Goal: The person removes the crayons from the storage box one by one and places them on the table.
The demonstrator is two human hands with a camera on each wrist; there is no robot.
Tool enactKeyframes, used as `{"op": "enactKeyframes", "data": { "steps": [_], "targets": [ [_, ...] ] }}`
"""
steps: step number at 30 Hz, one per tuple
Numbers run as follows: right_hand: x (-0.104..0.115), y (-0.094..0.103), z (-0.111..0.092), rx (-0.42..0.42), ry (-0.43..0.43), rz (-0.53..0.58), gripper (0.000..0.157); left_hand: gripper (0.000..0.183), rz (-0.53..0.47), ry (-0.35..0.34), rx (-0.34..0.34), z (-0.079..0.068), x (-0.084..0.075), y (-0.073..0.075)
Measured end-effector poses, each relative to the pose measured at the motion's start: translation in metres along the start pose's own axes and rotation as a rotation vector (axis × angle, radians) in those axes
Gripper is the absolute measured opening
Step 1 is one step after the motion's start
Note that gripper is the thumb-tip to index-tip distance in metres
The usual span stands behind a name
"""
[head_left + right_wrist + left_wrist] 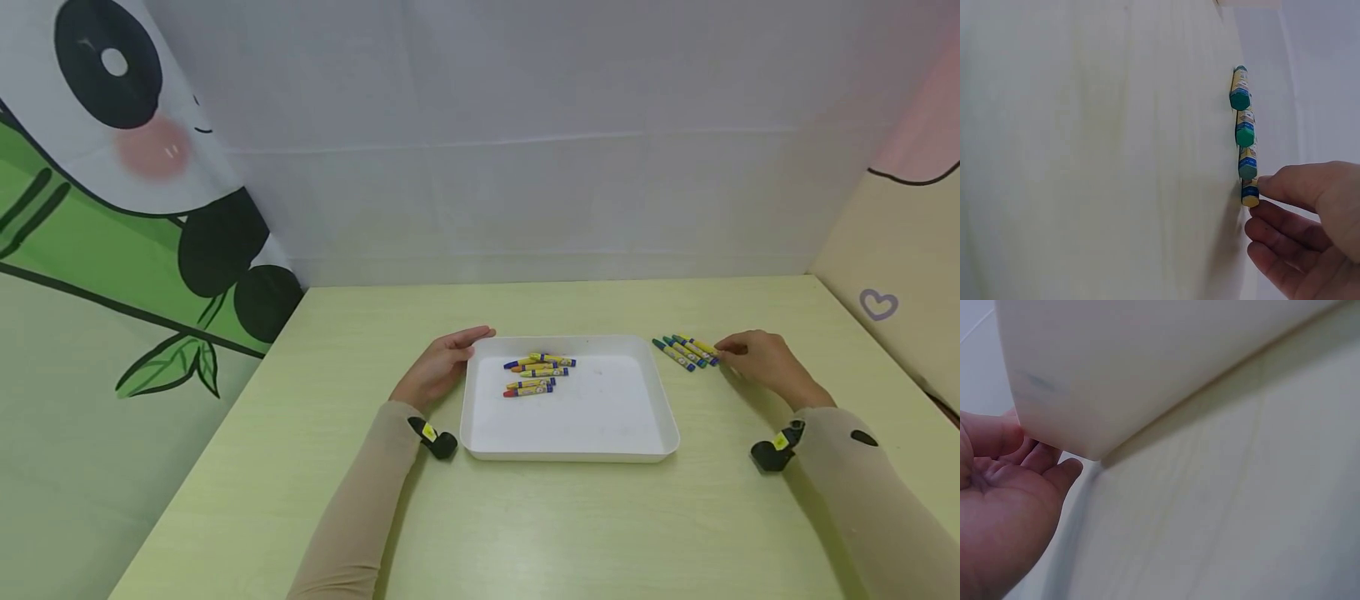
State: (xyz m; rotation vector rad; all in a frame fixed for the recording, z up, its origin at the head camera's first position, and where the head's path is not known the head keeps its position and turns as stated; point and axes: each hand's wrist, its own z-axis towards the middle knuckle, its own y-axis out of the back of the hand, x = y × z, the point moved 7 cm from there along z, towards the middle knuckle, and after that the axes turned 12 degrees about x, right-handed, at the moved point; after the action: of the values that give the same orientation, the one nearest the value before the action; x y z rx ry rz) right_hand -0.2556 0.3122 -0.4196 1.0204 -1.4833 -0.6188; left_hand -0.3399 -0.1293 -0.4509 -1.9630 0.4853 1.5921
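White rim between thumb and fingers, the left hand point(442, 367) grips the tray point(600, 429) (some fingertips are hidden); right of them, overlapping crayons point(544, 372). Three greenish crayons point(1245, 132) lie left of the right hand's point(761, 358) fingers, which pinch a partly covered yellow crayon point(1250, 194).

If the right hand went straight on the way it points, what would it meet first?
The right hand would likely meet the yellow-ended crayon first, which it seems to touch; the green-ended crayons lie just beyond, though exact contact is unclear.
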Motion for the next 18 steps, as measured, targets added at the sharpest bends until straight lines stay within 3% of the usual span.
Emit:
{"op": "enactKeyframes", "data": {
  "steps": [18],
  "targets": [
    [0.011,0.01,0.0,-0.057,0.042,-0.007,0.035,0.045,-0.007,-0.008,-0.001,0.001,0.0,0.0]
  ]
}}
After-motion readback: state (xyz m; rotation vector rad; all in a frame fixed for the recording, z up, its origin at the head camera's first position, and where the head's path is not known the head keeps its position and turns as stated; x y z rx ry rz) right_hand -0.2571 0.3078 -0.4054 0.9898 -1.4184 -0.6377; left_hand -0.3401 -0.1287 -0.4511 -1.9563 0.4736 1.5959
